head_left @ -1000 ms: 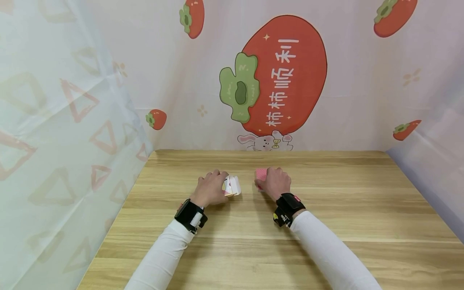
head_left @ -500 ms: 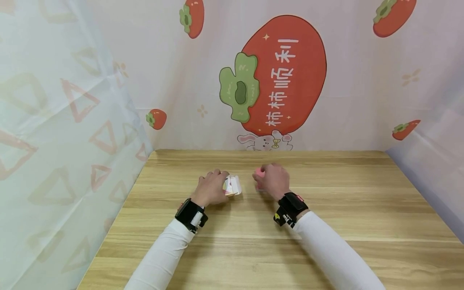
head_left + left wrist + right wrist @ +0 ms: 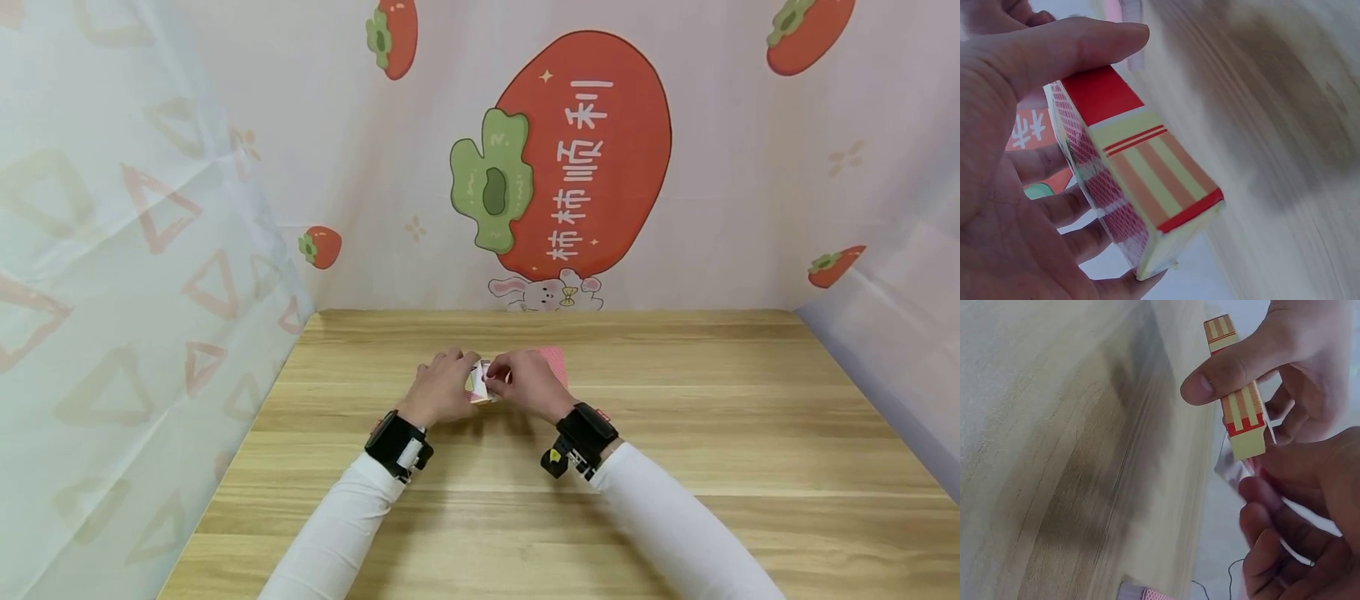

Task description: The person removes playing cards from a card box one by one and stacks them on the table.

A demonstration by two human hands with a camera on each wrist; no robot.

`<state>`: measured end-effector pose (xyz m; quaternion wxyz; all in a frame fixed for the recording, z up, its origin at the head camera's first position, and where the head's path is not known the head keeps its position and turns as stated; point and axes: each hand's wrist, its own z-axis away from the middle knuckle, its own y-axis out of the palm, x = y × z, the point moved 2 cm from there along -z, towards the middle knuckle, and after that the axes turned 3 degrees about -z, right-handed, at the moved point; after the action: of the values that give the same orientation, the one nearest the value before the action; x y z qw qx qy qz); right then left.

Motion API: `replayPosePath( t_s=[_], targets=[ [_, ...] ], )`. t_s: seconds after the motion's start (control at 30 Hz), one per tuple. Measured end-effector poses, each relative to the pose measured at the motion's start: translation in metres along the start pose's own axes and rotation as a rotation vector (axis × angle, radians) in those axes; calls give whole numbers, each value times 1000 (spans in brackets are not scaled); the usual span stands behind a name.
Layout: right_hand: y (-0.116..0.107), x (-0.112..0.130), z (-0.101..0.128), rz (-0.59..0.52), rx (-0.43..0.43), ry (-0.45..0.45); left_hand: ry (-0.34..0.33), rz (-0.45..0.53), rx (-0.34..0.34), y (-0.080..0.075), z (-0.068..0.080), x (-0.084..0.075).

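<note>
The card box (image 3: 1141, 181) is a small, flat cardboard carton. Its narrow side carries yellow and orange stripes between red bands, and its broad face has a fine red lattice pattern. It is held up off the counter (image 3: 675, 433), tilted on edge, about the middle of the counter's width. The left hand (image 3: 438, 390) grips it, thumb along one edge and fingers under the broad face. At its 3 o'clock end the right hand (image 3: 528, 385) touches the open mouth. A stack of red-backed cards (image 3: 553, 365) lies flat on the counter at the box's 2 o'clock, just behind the right hand.
</note>
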<state>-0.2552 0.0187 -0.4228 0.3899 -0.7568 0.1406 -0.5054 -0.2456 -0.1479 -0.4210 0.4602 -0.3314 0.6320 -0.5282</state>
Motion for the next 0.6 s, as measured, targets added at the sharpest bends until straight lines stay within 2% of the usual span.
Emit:
replayPosePath(
  t_s=[0.33,0.6],
  targets=[
    [2,-12,-6,-28,-24,134,31,4,-27,-2,-2,-7],
    [2,-12,-4,-44,-14,182,38,-7,-40,-4,-2,-8]
  ],
)
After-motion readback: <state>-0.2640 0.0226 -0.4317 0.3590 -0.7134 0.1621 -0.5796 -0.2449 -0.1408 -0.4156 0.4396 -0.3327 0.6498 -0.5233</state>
